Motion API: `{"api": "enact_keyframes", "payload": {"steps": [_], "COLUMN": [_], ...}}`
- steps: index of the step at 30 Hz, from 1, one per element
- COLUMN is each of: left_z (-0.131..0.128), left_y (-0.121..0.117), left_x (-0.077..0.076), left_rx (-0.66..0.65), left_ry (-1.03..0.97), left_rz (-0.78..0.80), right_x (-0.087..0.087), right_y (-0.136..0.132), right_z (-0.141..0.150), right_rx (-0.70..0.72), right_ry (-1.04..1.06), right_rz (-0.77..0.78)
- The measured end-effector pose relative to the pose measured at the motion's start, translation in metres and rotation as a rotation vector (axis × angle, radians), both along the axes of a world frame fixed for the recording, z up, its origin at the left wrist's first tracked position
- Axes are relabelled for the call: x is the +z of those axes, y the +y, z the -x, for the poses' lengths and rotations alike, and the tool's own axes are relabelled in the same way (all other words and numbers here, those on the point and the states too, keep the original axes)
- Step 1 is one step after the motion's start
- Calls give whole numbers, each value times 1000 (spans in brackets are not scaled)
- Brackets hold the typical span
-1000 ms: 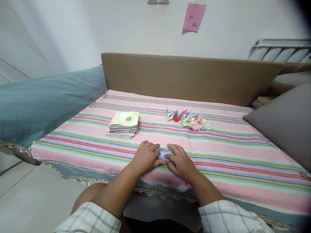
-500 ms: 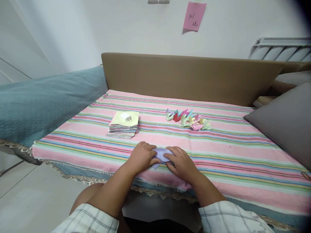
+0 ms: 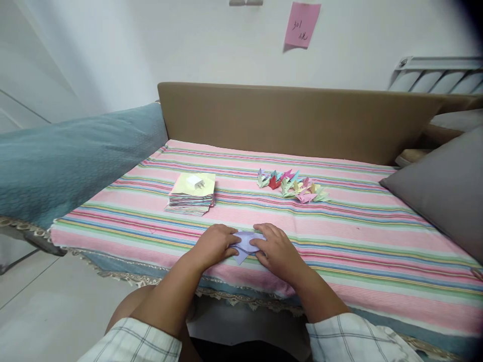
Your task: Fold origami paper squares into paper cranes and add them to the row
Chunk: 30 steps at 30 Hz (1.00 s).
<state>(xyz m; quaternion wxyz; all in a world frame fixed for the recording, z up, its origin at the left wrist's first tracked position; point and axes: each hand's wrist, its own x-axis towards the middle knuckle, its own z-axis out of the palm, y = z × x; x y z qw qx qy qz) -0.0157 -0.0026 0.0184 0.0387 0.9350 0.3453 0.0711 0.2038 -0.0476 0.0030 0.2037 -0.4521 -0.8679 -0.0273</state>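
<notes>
A partly folded sheet of purple origami paper (image 3: 245, 242) lies near the front edge of the striped cloth, one pointed flap sticking out toward me. My left hand (image 3: 216, 245) pinches its left end, thumb below and fingers on top. On the right end, my right hand (image 3: 277, 250) grips the paper between thumb and fingers. Beyond my hands, to the right, sit several folded paper cranes (image 3: 289, 185) in mixed colours. A stack of square paper (image 3: 191, 198) stands to the left, with a white plug adapter (image 3: 195, 181) on its yellow top sheet.
The pink striped cloth (image 3: 350, 236) covers the seat. Behind it rises a brown backrest (image 3: 279, 120). A grey cushion (image 3: 445, 191) leans at the right, and a teal-covered armrest (image 3: 83, 156) bounds the left. A pink note (image 3: 303, 25) hangs on the wall.
My left hand has slid left and a little toward me, leaving more of the purple paper showing. Its pointed flap now extends toward me. My right hand has shifted only slightly.
</notes>
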Motion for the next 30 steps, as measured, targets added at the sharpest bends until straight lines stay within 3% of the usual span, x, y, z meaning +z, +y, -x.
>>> {"api": "enact_keyframes", "payload": {"steps": [13, 19, 24, 30], "left_z": [8, 6, -1, 4], "left_y": [0, -2, -4, 1], "left_x": [5, -5, -14, -11], "left_rx": [90, 104, -3, 70], "left_ry": [-15, -170, -221, -221], "left_rz": [54, 68, 124, 186], "right_x": [1, 0, 0, -1], "right_y": [-1, -1, -2, -1], "right_z": [4, 4, 5, 4], "right_rx": [-18, -25, -28, -34], "right_ry": [-42, -41, -40, -40], "right_rz": [10, 13, 4, 7]}}
